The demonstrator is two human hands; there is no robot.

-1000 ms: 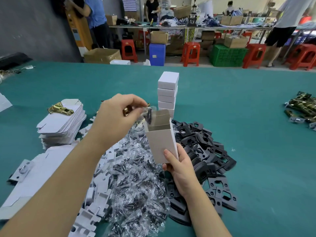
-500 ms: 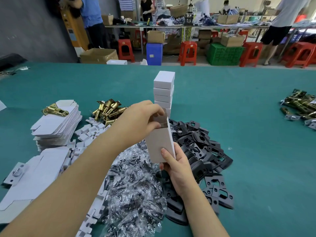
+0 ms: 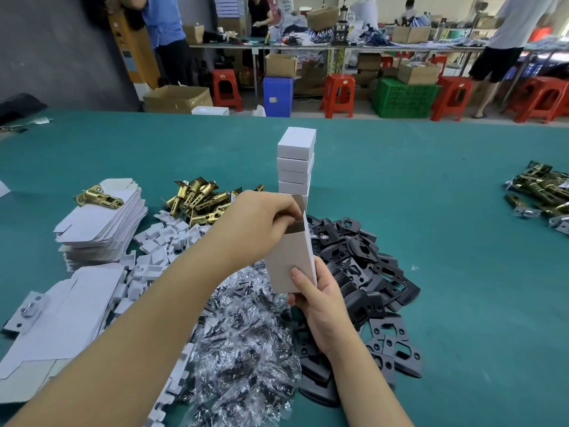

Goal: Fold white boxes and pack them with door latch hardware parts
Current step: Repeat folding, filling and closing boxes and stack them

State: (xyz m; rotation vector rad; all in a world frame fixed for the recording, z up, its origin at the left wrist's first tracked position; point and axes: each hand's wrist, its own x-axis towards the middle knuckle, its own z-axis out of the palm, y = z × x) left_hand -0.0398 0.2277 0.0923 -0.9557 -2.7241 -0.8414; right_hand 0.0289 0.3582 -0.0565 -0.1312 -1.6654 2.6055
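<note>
My right hand (image 3: 320, 306) grips the lower end of a small white box (image 3: 289, 263), held upright with its top flaps open. My left hand (image 3: 261, 223) is at the box's open top, fingertips pressed into the opening; whatever is under them is hidden. Behind the box rises a stack of closed white boxes (image 3: 296, 163). Brass door latches (image 3: 200, 198) lie in a pile to the left. Black strike plates (image 3: 366, 272) are heaped on the right, and clear bags of screws (image 3: 246, 340) lie below my hands.
Flat unfolded box blanks (image 3: 101, 223) are stacked at the left, one brass latch (image 3: 98, 197) on top. White cardboard inserts (image 3: 163, 241) are scattered beside them. More latches (image 3: 545, 192) lie at the far right of the green table (image 3: 462, 241). People and red stools stand behind.
My left hand has come down from above the box with a part and now has its fingers in the box's open top. The pile of brass latches behind it has come into view.
</note>
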